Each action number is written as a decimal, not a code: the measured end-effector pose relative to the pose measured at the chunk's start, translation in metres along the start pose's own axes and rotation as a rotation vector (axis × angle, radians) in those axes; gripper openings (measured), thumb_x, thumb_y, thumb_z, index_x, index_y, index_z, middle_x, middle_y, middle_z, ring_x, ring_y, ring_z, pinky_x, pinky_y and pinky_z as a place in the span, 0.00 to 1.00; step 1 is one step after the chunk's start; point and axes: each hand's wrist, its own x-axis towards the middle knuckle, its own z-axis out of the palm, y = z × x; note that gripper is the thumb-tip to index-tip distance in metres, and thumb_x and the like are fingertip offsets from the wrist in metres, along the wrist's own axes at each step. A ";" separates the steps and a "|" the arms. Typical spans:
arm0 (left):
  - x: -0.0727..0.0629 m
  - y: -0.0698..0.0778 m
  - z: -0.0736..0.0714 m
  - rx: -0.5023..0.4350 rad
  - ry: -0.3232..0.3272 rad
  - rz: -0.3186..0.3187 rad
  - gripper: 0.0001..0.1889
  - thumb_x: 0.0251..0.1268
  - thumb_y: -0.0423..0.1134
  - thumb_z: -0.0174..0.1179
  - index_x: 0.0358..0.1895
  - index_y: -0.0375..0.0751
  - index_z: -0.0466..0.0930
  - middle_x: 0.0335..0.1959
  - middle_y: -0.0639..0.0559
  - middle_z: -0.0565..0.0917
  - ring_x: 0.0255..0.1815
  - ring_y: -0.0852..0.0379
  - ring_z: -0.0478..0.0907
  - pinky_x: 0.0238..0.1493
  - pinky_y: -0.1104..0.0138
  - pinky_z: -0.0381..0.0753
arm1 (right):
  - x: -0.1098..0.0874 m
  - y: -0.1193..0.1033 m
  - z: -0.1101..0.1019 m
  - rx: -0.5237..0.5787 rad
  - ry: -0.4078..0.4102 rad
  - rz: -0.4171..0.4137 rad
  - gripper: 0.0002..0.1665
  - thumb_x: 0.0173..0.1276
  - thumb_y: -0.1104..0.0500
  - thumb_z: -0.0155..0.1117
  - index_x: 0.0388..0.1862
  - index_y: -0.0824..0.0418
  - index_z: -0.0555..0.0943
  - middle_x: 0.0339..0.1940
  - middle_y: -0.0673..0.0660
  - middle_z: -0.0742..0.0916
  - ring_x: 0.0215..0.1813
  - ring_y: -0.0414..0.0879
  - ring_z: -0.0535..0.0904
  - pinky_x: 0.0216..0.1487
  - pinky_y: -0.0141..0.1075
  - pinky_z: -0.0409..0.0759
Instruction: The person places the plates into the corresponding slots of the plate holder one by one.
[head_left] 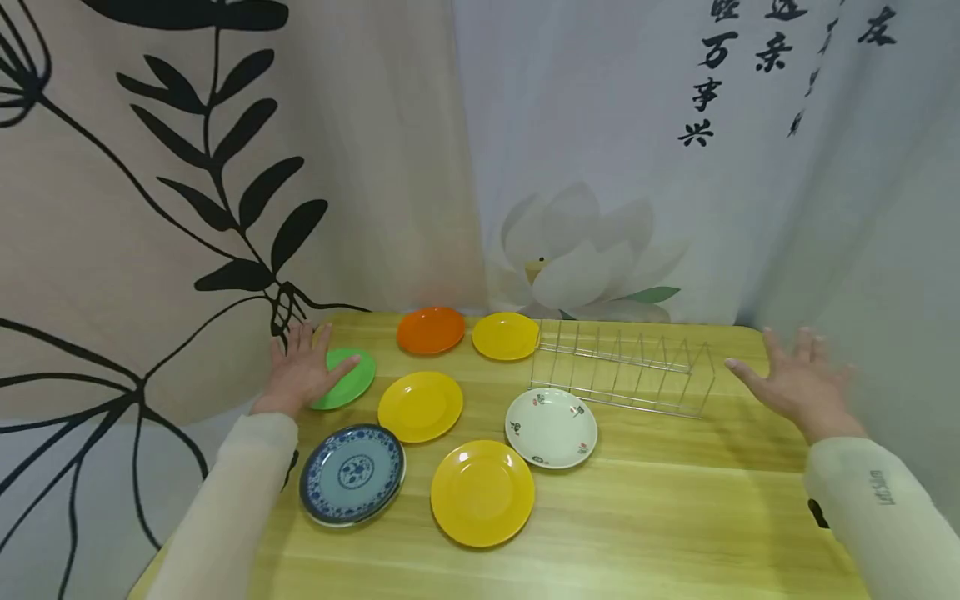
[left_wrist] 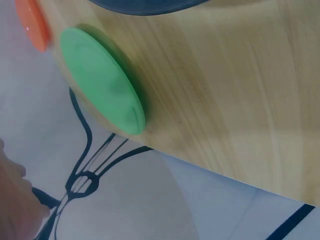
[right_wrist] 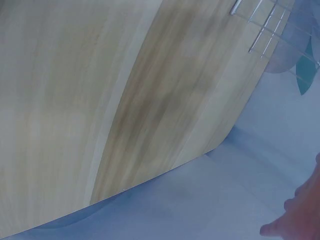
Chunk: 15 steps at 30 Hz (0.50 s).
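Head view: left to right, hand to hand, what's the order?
Left hand, green plate, orange plate, far yellow plate, white plate, wire rack, right hand. Skipped for side-to-side overlap: blue plate, middle yellow plate, near yellow plate.

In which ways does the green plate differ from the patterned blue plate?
The green plate is plain, while the blue plate has a decorated rim and centre. The green plate looks smaller than the blue plate. In the head view, the left hand partly hides the green plate but leaves the blue plate uncovered. Both are round.
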 end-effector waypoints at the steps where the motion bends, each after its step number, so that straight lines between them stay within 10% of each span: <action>1: 0.000 0.001 0.000 -0.003 -0.003 0.003 0.56 0.64 0.79 0.33 0.79 0.34 0.40 0.76 0.24 0.33 0.75 0.27 0.26 0.68 0.34 0.21 | 0.000 -0.001 0.001 0.002 -0.003 -0.004 0.59 0.70 0.23 0.36 0.81 0.60 0.32 0.71 0.83 0.32 0.71 0.81 0.28 0.54 0.83 0.28; 15: 0.003 0.013 -0.011 -0.020 0.030 0.034 0.55 0.64 0.79 0.33 0.80 0.37 0.40 0.76 0.24 0.36 0.76 0.26 0.31 0.68 0.32 0.25 | 0.005 -0.016 0.003 0.074 -0.030 -0.038 0.59 0.71 0.24 0.39 0.81 0.62 0.35 0.73 0.82 0.35 0.73 0.78 0.27 0.56 0.82 0.29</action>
